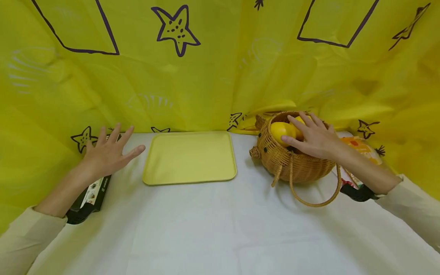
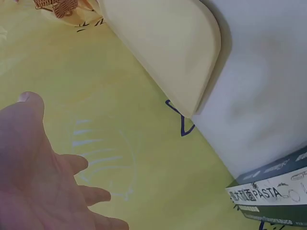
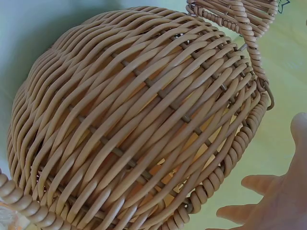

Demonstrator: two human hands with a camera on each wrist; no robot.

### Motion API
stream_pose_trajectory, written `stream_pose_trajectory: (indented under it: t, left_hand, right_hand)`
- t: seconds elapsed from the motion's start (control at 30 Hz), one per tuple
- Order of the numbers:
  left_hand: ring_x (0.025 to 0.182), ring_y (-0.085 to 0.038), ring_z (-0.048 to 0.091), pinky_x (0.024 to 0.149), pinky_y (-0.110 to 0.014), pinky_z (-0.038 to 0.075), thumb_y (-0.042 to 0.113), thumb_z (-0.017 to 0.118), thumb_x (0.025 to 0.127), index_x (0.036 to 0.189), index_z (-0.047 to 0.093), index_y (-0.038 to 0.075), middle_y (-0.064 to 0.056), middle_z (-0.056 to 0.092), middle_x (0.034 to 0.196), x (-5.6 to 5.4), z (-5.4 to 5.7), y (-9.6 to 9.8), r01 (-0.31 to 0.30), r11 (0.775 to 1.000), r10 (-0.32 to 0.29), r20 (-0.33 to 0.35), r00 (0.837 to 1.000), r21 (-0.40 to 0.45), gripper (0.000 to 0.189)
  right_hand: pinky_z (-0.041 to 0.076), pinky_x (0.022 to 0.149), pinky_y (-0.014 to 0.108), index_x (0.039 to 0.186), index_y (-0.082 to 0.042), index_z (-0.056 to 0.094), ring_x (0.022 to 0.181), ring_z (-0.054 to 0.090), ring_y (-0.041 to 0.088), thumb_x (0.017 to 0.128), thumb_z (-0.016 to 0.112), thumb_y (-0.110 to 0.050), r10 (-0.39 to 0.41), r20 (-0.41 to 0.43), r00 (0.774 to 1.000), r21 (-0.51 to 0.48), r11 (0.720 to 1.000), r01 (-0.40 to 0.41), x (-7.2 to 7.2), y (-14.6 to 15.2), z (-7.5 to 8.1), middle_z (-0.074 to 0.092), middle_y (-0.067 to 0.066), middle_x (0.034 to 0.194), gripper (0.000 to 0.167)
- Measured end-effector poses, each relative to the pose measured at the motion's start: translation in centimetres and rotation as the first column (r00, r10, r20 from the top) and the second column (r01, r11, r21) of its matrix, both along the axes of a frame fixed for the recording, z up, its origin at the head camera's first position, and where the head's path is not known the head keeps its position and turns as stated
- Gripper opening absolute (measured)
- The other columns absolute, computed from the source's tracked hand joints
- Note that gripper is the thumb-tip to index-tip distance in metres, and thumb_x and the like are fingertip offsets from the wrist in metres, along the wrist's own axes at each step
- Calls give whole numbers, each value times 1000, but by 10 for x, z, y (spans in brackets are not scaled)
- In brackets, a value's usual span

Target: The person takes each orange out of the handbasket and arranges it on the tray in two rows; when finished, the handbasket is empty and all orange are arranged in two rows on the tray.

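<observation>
My left hand [image 1: 108,154] hovers with fingers spread at the left, beside the pale yellow tray [image 1: 189,158] and over a dark pasta box [image 1: 96,191]. Nothing is in its grasp. The left wrist view shows the box's "PASTA" label [image 2: 266,193]. On the right, my right hand [image 1: 316,139] reaches over the mouth of a wicker basket [image 1: 287,162] shaped like an animal, its fingers extended. Yellow fruits [image 1: 283,131] lie inside, partly hidden by that hand. In the right wrist view, the woven side [image 3: 134,115] fills most of the picture.
A looped wicker handle [image 1: 316,205] hangs down the basket's near side. Behind it to the right lies a colourful packet [image 1: 364,149]. A yellow cloth [image 1: 206,84] with sea drawings stands behind the white table surface [image 1: 192,229].
</observation>
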State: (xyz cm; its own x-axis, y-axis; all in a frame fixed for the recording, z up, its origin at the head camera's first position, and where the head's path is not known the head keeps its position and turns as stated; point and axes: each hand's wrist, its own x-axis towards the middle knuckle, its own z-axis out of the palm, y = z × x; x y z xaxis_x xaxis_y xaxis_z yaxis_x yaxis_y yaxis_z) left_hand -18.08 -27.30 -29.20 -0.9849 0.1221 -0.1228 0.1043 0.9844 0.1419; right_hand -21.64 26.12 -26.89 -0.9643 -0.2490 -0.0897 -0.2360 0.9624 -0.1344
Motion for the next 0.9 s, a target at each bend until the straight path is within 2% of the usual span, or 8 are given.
stream_pose_trajectory:
  t: [0.1,0.23,0.4,0.53,0.7,0.77,0.9]
  left_hand:
    - [140,-60,-14,97,-87,1,73,26,93,157,-5,20,-28,-11,159,-1,-2,2,9,1000,-9,9,1000,26,88]
    - [139,-61,-13,97,-87,3,69,27,96,157,-7,19,-28,-15,159,-2,-6,4,20,994,-23,26,999,103,86]
    - [138,-62,-16,102,-83,1,58,29,101,156,-7,14,-28,-17,158,-4,-15,4,53,975,-56,8,998,216,80]
    - [138,-61,-19,104,-82,-2,53,32,102,156,-9,14,-27,-19,158,-2,-25,4,66,946,-77,24,997,316,78]
    - [142,-57,-16,106,-79,-2,50,33,103,156,-9,17,-20,-20,160,2,-33,5,77,915,-93,21,995,397,76]
    - [145,-52,-15,107,-78,-1,48,33,103,156,-9,19,-18,-19,161,4,-37,4,80,898,-97,16,995,433,74]
    - [147,-48,-12,109,-76,0,44,33,104,157,-6,15,-21,-13,162,7,-45,2,99,856,-112,-4,994,507,71]
  right_hand:
    - [8,100,84,158,-22,11,147,1,52,92,38,-71,0,0,1000,-7,1000,0,-1,1,-1,-1,20,164,86]
    - [8,100,85,158,-21,11,146,2,53,92,39,-69,3,-11,1000,-16,1000,-3,-3,4,-1,0,21,163,86]
    - [3,100,86,158,-20,11,146,2,54,92,40,-68,-4,-21,1000,-42,999,3,-6,9,0,1,21,163,86]
    - [2,100,86,158,-19,11,146,1,54,93,40,-68,-16,-8,1000,-58,998,16,-9,14,-1,1,24,162,86]
    - [5,100,86,158,-17,11,145,3,55,94,39,-66,-28,-25,999,-76,997,26,-14,22,1,3,30,160,86]
    - [5,100,86,158,-17,11,145,4,55,94,39,-66,-31,-33,999,-86,996,28,-16,25,3,4,31,160,85]
    - [6,101,85,157,-16,12,144,6,57,94,41,-64,-28,-43,999,-100,995,24,-18,27,6,6,31,160,84]
